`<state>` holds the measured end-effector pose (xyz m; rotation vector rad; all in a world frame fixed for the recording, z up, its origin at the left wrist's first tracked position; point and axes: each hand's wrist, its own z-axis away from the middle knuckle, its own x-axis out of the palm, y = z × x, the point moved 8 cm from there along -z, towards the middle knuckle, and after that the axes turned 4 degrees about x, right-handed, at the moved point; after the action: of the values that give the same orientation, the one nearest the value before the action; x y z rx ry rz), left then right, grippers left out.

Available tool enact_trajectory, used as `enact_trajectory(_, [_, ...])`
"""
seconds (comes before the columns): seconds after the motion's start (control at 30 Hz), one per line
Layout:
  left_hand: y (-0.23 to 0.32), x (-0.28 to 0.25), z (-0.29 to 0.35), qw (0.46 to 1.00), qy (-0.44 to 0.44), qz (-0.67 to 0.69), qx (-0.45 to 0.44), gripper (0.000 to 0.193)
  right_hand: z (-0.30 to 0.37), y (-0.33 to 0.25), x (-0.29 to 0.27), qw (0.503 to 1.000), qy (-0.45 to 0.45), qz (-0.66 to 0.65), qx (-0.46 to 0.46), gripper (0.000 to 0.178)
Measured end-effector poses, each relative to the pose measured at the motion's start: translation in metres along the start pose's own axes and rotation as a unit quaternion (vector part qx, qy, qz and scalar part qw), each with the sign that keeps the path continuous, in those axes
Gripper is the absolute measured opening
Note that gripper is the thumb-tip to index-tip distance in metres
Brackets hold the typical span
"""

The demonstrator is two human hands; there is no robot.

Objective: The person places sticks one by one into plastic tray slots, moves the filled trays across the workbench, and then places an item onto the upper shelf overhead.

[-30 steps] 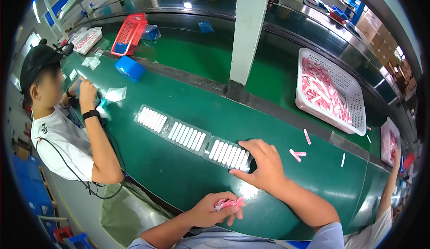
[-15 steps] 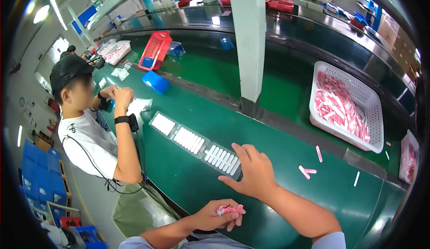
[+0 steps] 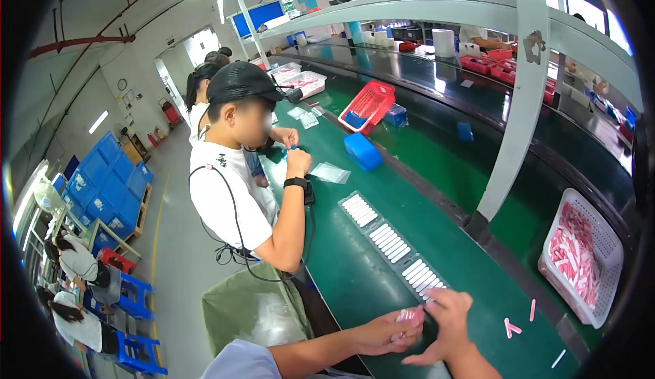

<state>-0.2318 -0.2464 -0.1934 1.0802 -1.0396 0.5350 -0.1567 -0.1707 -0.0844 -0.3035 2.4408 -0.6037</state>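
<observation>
My left hand (image 3: 389, 333) is closed round a small bunch of flat pink-and-white sticks (image 3: 411, 315), their pink ends poking out by the thumb. Beside it, my right hand (image 3: 449, 321) has its thumb and fingers spread apart, and I see nothing between them. Its fingertips reach the near end of the closest slotted tray (image 3: 409, 261). Three such trays lie in a row on the green table, each with several white sticks (image 3: 390, 242) side by side. Where the right fingers cover the tray's end, I cannot see the slots.
A white basket (image 3: 616, 259) heaped with pink-and-white sticks stands at the right. Loose sticks (image 3: 510, 328) lie nearby. A post (image 3: 518, 106) rises behind the trays. To the left, a co-worker (image 3: 235, 188) works near a blue container (image 3: 363, 151) and a red basket (image 3: 390, 99).
My view has swung left, so the scene sits farther right. My right hand has drawn back toward my left hand, which keeps hold of the sticks.
</observation>
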Motion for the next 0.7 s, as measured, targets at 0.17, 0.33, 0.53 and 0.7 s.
enact_trajectory(0.17, [0.015, 0.011, -0.013, 0.985, 0.127, -0.09, 0.075, 0.013, -0.004, -0.006, 0.018, 0.997, -0.07, 0.014, 0.024, 0.098])
enact_trajectory(0.33, [0.025, -0.007, -0.005, 0.959, 0.135, -0.206, 0.138, 0.021, -0.002, -0.008, 0.022, 0.993, -0.113, -0.04, 0.021, 0.057])
enact_trajectory(0.53, [0.029, 0.01, -0.015, 0.979, 0.084, -0.163, 0.084, 0.034, 0.004, -0.013, 0.013, 0.997, -0.045, -0.035, -0.046, 0.048])
enact_trajectory(0.7, [0.032, 0.016, -0.01, 0.982, 0.073, -0.153, 0.078, 0.021, 0.007, -0.015, 0.01, 0.998, -0.03, -0.035, -0.037, 0.053])
